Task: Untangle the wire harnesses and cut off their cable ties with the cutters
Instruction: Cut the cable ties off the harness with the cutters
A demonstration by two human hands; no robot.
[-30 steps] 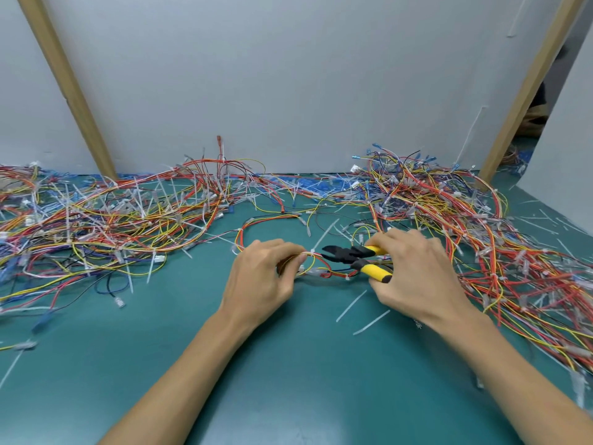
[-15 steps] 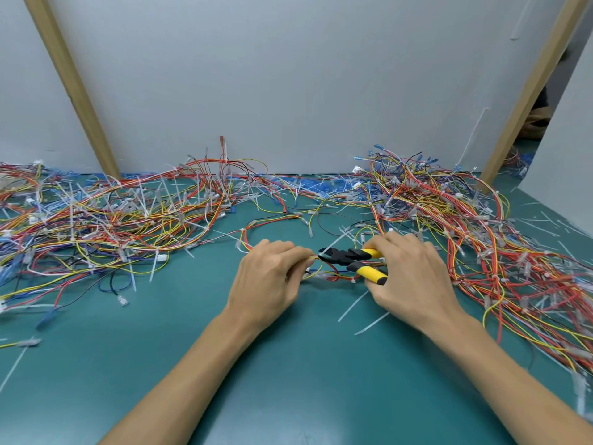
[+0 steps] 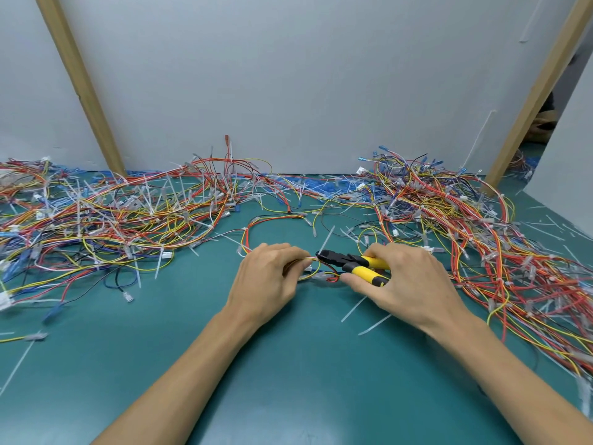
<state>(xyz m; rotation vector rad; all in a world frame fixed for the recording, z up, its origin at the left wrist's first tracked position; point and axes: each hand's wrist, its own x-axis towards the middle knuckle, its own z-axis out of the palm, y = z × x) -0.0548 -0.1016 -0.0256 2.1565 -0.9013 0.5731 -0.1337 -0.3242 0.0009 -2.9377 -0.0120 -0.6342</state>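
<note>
Fingers (image 3: 290, 253) of the left hand (image 3: 268, 284) curl round a thin red, yellow and orange wire harness (image 3: 313, 259), pinching it just beside the black tips of the yellow-handled cutters (image 3: 349, 263), gripped in the right hand (image 3: 409, 284). Tangled glossy harness heaps (image 3: 112, 216) with stiff white cable ties (image 3: 158, 263) sprawl over the smooth teal counter (image 3: 288, 380).

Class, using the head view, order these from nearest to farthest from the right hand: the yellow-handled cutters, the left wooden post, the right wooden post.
1. Cutters, gripped in the right hand.
2. Right wooden post, behind, on the right.
3. Left wooden post, far back left.
</note>
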